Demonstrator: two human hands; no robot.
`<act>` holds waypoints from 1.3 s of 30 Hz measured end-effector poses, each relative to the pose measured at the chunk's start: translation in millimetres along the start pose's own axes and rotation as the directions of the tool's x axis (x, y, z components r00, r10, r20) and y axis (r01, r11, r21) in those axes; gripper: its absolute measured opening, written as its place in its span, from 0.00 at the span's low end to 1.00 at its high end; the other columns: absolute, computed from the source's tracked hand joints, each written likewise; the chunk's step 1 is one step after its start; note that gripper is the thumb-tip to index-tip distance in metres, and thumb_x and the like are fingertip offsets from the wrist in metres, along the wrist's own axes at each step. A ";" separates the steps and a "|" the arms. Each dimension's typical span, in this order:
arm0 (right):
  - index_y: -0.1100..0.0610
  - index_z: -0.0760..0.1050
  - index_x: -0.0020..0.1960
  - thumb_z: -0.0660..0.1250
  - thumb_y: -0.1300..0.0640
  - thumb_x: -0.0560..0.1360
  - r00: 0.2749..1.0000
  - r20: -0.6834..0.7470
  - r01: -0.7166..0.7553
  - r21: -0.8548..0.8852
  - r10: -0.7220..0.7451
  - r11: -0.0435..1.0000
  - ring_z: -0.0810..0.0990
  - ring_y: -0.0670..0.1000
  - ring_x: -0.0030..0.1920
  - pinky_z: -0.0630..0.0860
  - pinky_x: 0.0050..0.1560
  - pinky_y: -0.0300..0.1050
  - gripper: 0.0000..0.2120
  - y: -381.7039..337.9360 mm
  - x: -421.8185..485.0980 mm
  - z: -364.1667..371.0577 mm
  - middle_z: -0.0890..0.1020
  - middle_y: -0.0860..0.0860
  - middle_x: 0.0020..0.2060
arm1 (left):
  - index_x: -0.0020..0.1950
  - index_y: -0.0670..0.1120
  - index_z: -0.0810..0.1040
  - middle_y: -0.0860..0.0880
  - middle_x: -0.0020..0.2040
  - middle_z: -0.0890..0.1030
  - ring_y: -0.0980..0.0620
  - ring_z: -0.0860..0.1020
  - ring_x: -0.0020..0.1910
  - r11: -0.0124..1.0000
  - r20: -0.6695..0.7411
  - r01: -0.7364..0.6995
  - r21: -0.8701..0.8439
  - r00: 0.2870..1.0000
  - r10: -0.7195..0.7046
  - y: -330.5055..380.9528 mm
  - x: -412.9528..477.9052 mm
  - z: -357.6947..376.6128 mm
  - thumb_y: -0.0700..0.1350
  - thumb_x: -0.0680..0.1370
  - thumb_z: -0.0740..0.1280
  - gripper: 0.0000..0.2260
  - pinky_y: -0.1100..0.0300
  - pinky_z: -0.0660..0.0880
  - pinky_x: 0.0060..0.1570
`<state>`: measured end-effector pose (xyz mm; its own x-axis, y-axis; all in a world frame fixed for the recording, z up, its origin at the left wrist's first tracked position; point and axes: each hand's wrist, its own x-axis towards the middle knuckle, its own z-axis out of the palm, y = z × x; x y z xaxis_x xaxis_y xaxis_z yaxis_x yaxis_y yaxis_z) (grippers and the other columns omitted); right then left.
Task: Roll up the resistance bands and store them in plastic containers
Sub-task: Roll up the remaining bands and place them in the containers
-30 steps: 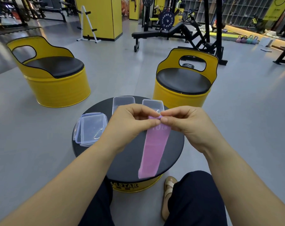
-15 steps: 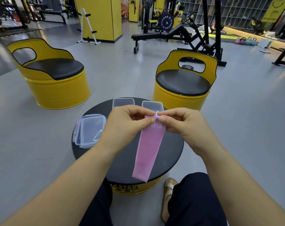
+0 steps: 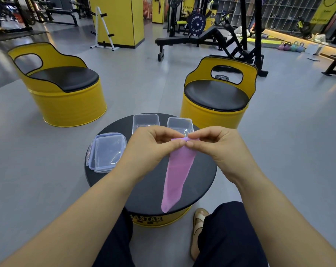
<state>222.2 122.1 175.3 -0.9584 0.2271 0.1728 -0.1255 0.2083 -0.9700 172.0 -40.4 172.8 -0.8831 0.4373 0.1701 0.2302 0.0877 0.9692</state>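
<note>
Pink rubber, thin and matte: the resistance band (image 3: 179,170) is pinched at its top edge between the thumb and forefinger of my left hand (image 3: 149,147) and those of my right hand (image 3: 217,147). The two hands meet fingertip to fingertip over that edge, where a narrow fold or first turn of the band shows. Below my fingers the rest of the band hangs flat and narrows to a tip over the near rim of the round black table (image 3: 144,193). I cannot tell whether the tip touches the tabletop.

Just beyond my left knuckles stands one clear plastic container (image 3: 146,120), open at the top. Just beyond where my fingertips meet stands a second clear container (image 3: 179,123), also open, beside the first and not touching it. My hands cover the near end of each, so I cannot tell what lies there. A small glint shows at the near edge of each, too unclear to name.

To the left of my left hand a stack of clear lids (image 3: 107,153) lies flat on the table, the pieces slightly staggered.
</note>
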 end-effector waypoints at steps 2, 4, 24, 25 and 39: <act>0.53 0.82 0.39 0.76 0.61 0.64 1.000 0.003 0.002 0.008 -0.002 1.000 0.84 0.48 0.42 0.80 0.48 0.41 0.06 1.3 1.0 0.9 0.85 0.50 0.38 | 0.42 0.50 0.85 0.51 0.40 0.85 0.53 0.83 0.42 1.000 -0.019 -0.016 0.000 1.000 0.016 -0.2 0.3 0.1 0.41 0.71 0.74 0.04 0.58 0.80 0.47; 0.52 0.82 0.39 0.75 0.55 0.62 1.000 0.014 0.008 0.004 -0.008 1.000 0.83 0.48 0.42 0.80 0.49 0.42 0.06 1.8 1.4 1.1 0.85 0.50 0.38 | 0.42 0.51 0.84 0.52 0.39 0.85 0.54 0.83 0.42 1.000 -0.033 -0.023 -0.004 0.999 0.023 -0.3 0.9 0.5 0.40 0.71 0.74 0.05 0.60 0.80 0.46; 0.53 0.82 0.40 0.75 0.65 0.64 1.000 -0.005 -0.002 0.065 0.002 0.998 0.84 0.47 0.42 0.80 0.47 0.39 0.09 6.6 -0.4 3.3 0.85 0.50 0.39 | 0.43 0.49 0.84 0.50 0.41 0.85 0.54 0.82 0.43 0.999 -0.045 0.014 -0.052 0.999 -0.016 -7.3 1.2 0.6 0.40 0.71 0.73 0.04 0.58 0.79 0.49; 0.53 0.82 0.41 0.75 0.63 0.65 1.000 0.007 -0.006 0.062 0.006 0.998 0.84 0.47 0.43 0.80 0.48 0.40 0.08 6.7 -0.4 3.4 0.85 0.51 0.39 | 0.43 0.49 0.84 0.50 0.41 0.85 0.54 0.82 0.43 0.998 -0.052 0.012 -0.061 0.999 -0.016 -7.5 1.3 0.4 0.40 0.71 0.73 0.05 0.59 0.79 0.48; 0.56 0.81 0.42 0.74 0.57 0.59 0.999 0.033 -0.018 0.149 0.014 0.989 0.83 0.45 0.40 0.80 0.45 0.38 0.12 15.0 -1.0 4.2 0.85 0.48 0.36 | 0.45 0.45 0.82 0.44 0.44 0.85 0.49 0.82 0.45 0.965 0.042 0.142 -0.221 0.990 -0.136 -13.2 2.6 0.9 0.44 0.66 0.73 0.09 0.48 0.78 0.51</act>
<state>220.2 121.0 159.8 -0.9679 0.1986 0.1540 -0.1448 0.0601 -0.9876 167.0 -39.6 160.3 -0.8880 0.4588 0.0294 0.0068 -0.0509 0.9987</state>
